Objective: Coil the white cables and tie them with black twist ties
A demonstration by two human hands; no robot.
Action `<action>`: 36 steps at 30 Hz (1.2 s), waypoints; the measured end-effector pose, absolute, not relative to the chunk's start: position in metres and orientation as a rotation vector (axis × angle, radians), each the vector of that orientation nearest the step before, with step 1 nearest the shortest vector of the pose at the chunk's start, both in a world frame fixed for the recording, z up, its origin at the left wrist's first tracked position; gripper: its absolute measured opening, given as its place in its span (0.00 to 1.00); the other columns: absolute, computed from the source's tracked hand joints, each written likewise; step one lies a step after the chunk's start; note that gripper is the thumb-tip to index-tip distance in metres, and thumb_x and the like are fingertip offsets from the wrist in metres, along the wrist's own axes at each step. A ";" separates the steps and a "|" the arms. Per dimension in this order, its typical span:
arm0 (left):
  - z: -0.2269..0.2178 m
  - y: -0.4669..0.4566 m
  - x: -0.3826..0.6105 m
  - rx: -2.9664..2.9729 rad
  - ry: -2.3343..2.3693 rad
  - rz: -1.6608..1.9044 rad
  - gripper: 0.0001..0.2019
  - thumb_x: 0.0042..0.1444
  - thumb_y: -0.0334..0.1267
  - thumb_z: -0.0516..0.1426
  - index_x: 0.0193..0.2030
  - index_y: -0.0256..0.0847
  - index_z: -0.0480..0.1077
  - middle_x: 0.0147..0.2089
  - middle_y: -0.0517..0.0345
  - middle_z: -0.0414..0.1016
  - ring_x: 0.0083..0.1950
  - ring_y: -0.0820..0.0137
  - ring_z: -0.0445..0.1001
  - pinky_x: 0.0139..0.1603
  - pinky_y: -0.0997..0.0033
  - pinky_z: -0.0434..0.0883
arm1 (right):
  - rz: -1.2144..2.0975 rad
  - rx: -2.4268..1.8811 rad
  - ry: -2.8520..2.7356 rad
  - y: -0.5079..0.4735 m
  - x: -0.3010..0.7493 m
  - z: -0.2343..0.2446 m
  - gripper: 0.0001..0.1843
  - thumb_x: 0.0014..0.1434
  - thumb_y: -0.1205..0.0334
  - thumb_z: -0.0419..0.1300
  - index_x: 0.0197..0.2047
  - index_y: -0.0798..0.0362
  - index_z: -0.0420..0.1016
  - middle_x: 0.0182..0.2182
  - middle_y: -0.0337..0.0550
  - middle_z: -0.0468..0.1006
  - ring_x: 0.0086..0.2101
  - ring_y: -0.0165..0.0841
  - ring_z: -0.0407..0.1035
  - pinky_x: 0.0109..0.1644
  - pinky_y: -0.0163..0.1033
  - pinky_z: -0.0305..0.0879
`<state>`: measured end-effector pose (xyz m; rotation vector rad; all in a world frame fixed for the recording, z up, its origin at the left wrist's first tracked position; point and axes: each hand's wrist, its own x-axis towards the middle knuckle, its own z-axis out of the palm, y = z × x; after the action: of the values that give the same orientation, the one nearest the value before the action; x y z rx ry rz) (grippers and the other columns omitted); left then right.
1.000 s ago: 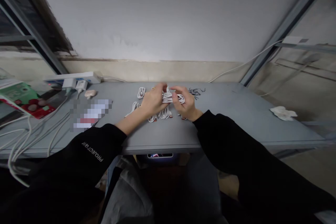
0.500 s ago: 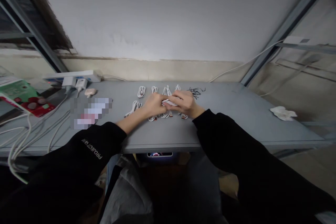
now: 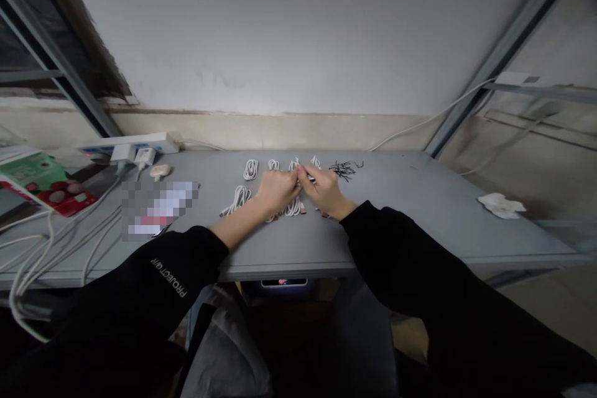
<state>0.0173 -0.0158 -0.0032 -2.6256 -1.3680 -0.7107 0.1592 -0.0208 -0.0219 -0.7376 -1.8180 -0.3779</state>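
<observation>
My left hand [image 3: 278, 189] and my right hand [image 3: 325, 188] meet above the desk, fingers closed and thumbs side by side. Between them is a bundled white charging cable, seen half a second ago and now mostly covered by my fingers. Around and beneath my hands lie several coiled white cables: one coil [image 3: 250, 169] at the back left, a looser one [image 3: 237, 200] by my left wrist, and another [image 3: 293, 206] below my fingers with its plug showing. Black twist ties [image 3: 344, 169] lie in a loose pile beyond my right hand.
A white power strip [image 3: 130, 144] with plugs stands at the back left of the grey desk [image 3: 420, 217]. Near it are a pinkish plug [image 3: 160, 171], a blurred-out flat object [image 3: 163, 208], a red and green box [image 3: 46, 180] and trailing cords. Crumpled tissue [image 3: 501, 205] lies at the right.
My hands have turned inward and closed tighter, with the thumbs brought together. The white cable that showed between them is now mostly hidden. The view has shifted slightly.
</observation>
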 end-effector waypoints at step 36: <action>-0.003 -0.002 0.005 -2.571 -1.709 -1.430 0.14 0.67 0.43 0.43 0.33 0.42 0.61 0.28 0.59 0.67 0.31 0.69 0.66 0.33 0.70 0.58 | 0.535 -1.686 -1.491 0.039 0.256 -0.012 0.08 0.48 0.72 0.60 0.19 0.56 0.71 0.15 0.38 0.70 0.20 0.26 0.60 0.25 0.33 0.54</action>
<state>0.0047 -0.0017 -0.0034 -2.5707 -1.7086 -1.4304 0.2560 0.0394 -0.0116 -1.6855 -1.4907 0.5346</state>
